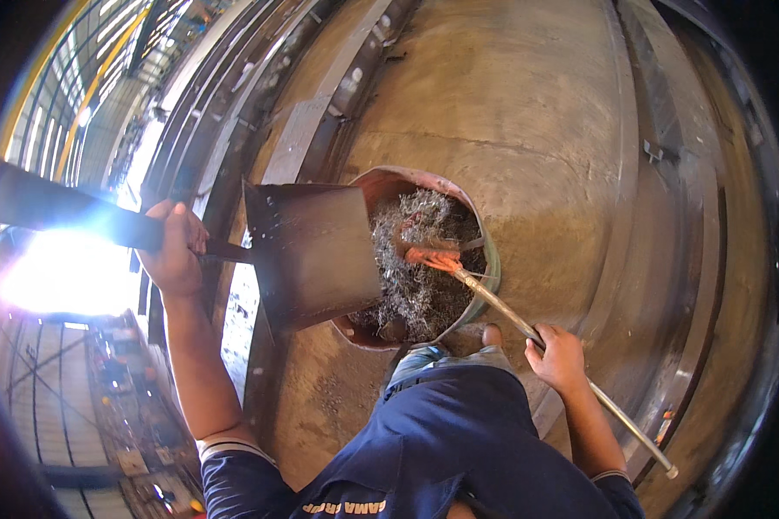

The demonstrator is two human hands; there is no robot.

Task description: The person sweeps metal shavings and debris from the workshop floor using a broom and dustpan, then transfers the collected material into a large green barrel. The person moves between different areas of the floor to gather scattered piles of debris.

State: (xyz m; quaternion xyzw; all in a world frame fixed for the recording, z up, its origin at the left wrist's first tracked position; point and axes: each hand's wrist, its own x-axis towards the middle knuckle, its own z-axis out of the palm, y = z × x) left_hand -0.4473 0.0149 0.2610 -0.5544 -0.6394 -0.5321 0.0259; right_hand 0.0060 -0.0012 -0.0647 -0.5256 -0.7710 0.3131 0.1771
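Note:
My left hand point(177, 251) is closed round the handle of a dark metal dustpan point(313, 253). Its wide pan lies tilted over the left side of a drum point(492, 259) with a worn reddish and green rim. Curly metal shavings point(409, 304) and dark debris fill much of the drum. In my right hand point(556, 356) is the long pale stick of a broom point(502, 304). The broom's orange head reaches into the drum, against the shavings near the pan's edge; part of the head is hard to make out.
Long steel beams point(307, 130) run along the left, and more beams point(679, 199) lie on the right. Brown concrete floor point(511, 95) stretches beyond the drum. My shoe point(491, 336) is close to the drum's near side. Strong light glares at the far left.

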